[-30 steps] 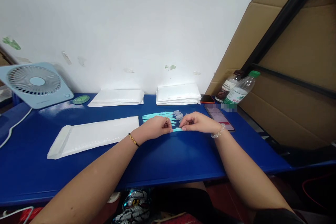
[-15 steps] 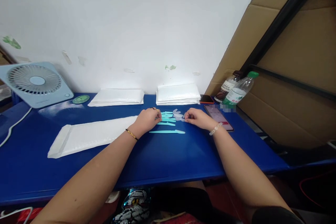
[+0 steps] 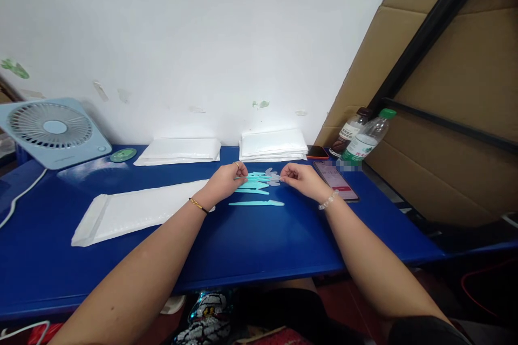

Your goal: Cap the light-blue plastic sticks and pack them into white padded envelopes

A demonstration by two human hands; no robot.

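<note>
My left hand (image 3: 226,179) pinches the handle of a teal eyebrow razor (image 3: 259,177), whose other end points right. Opposite it, my right hand (image 3: 302,179) has thumb and fingers closed on a small translucent blade cap (image 3: 276,178) at the razor's tip. I cannot tell how far the cap covers the blade. More teal razors (image 3: 254,191) lie in a pile beneath and beside my left fingers, partly hidden. Several loose clear caps (image 3: 272,171) are scattered by the right fingertips. One separate razor (image 3: 256,203) lies nearer me on the blue table (image 3: 263,242).
A white padded envelope (image 3: 137,210) lies flat at left. Two envelope stacks (image 3: 178,149) (image 3: 273,144) sit along the wall. A fan (image 3: 54,129) and a green disc (image 3: 123,155) are far left; phones (image 3: 338,180) (image 3: 318,152) and two bottles (image 3: 362,143) stand or lie right.
My left hand has shifted slightly left and lifted a razor from the pile. The right hand has moved a little left, bringing a cap to the razor's tip.
</note>
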